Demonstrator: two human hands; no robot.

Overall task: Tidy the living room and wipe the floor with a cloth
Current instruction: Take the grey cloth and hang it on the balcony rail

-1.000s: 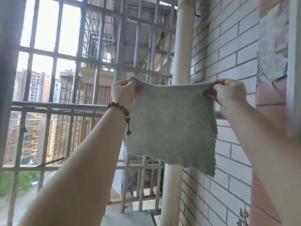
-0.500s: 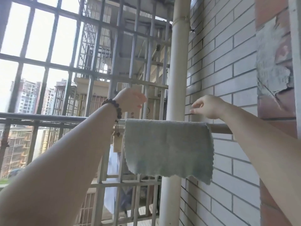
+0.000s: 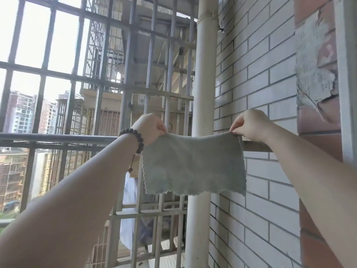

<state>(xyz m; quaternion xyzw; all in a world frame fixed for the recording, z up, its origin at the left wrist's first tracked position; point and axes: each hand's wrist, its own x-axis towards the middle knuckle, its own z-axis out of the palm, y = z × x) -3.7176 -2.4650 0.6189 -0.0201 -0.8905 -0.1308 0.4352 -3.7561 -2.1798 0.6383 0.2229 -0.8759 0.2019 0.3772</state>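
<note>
Cloth (image 3: 194, 167) is draping over the rail (image 3: 58, 136) again; I'm pinching its top corners with left hand (image 3: 149, 127) and right hand (image 3: 250, 125), straightening it to dry.

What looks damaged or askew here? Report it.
The wall patch at upper right is cracked and peeling off the red brick. The cloth over the rail sags in the middle, its top corners pinched by the left hand and right hand.
</note>
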